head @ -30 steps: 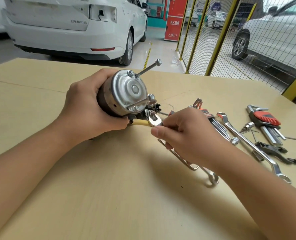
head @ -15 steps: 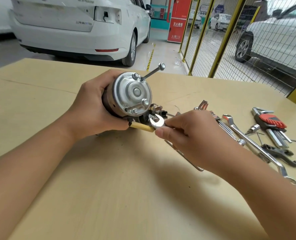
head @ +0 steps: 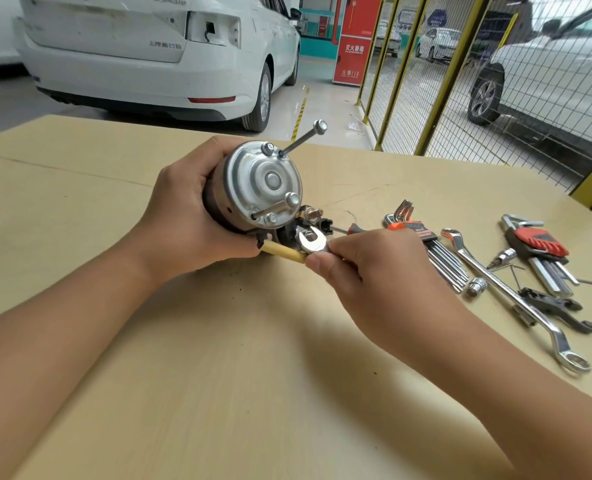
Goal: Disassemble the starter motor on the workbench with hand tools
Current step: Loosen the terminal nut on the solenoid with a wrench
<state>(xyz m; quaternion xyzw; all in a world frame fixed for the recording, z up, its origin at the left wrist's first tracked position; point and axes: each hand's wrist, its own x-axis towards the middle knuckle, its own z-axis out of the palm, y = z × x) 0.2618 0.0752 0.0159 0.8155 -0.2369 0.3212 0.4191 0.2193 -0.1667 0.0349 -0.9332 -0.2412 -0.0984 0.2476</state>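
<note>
Nearest, two bare forearms are being extended over a pale wooden workbench. The right hand is being curled around the shank of a small chrome open-ended spanner, which is being pinched between thumb and fingers; its open head is being pointed up and to the left, towards the motor. The left hand is being wrapped around the dark cylindrical body of the starter motor, which is being held low over the bench, tilted so that its round silver end cap is being faced towards the camera.

The spanner head is being held just below and to the right of the end cap, at a cluster of small terminals and studs beside a yellow sleeved lead. Whether the head is being seated on a nut cannot be told. The motor's long axis is being run away from the viewer, so the fastener is lying just up and left of the right hand's grip, and the right hand is being kept nearer to it.

One long silver through-bolt is being left projecting far out of the cap; a second is projecting only slightly.

Further right, red-handled hex key sets, a long ring spanner and sockets are being left lying on the bench. Beyond, a white car and yellow mesh fencing are being shown.
</note>
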